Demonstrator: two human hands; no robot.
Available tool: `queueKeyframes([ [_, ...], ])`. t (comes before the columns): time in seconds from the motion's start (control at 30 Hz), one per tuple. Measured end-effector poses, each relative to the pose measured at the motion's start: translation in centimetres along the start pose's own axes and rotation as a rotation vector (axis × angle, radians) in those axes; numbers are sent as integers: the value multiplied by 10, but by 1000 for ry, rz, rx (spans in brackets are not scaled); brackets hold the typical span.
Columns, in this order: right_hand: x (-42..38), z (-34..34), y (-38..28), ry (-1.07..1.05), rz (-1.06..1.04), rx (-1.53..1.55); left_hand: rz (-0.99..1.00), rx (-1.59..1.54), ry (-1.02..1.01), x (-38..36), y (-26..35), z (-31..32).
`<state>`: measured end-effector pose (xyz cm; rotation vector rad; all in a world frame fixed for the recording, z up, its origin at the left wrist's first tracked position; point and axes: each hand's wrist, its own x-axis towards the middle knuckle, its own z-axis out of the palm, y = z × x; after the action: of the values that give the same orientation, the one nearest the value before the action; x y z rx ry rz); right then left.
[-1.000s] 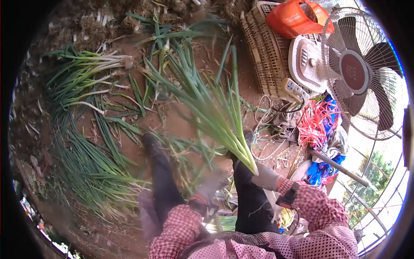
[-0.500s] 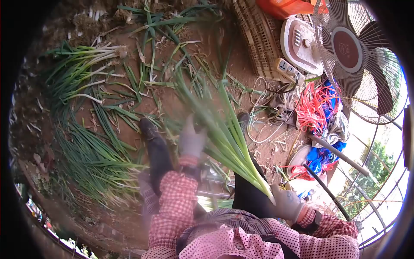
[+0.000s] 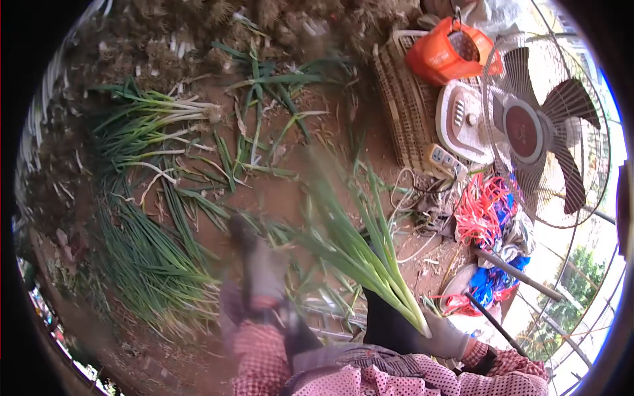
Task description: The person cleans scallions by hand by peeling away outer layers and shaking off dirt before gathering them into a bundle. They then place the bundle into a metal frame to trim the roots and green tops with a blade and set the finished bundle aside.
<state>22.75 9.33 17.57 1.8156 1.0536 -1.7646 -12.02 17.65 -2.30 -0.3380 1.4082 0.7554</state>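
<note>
My right hand [image 3: 446, 338], in a pale glove, grips a bunch of green onions [image 3: 380, 274] by its white ends. The long leaves fan up and left over my dark-trousered knee, and their tips are blurred. My left hand [image 3: 265, 272], gloved too, is over my other leg, left of the bunch and apart from it. Motion smears its fingers, so I cannot make out their position. A large pile of green onions [image 3: 155, 264] lies on the ground to the left. Above it is a smaller heap of green onions [image 3: 155, 122] with white ends pointing right.
Loose leaves [image 3: 254, 112] litter the brown dirt floor. At the upper right are a woven plastic crate [image 3: 399, 99], an orange bag [image 3: 439, 56] and a standing fan [image 3: 525, 135] with its base [image 3: 456, 125]. A power strip [image 3: 441, 162] and red plastic strips [image 3: 479, 214] lie below.
My left hand has moved down and left, away from the leaves of the bunch. My right hand still holds the white ends. The view has tilted, so the surroundings appear lower.
</note>
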Motion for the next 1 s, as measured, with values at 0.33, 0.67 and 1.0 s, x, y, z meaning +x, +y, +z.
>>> queueKeyframes([
  [0.33,45,35,-217,-241,-90,-656,-117,-945,-873,-37,20,-14],
  [0.67,183,89,-490,176,-814,-646,853,-429,-385,-27,373,-118],
  [1.0,391,60,-614,639,-1016,-224,589,736,-242,121,170,-94],
])
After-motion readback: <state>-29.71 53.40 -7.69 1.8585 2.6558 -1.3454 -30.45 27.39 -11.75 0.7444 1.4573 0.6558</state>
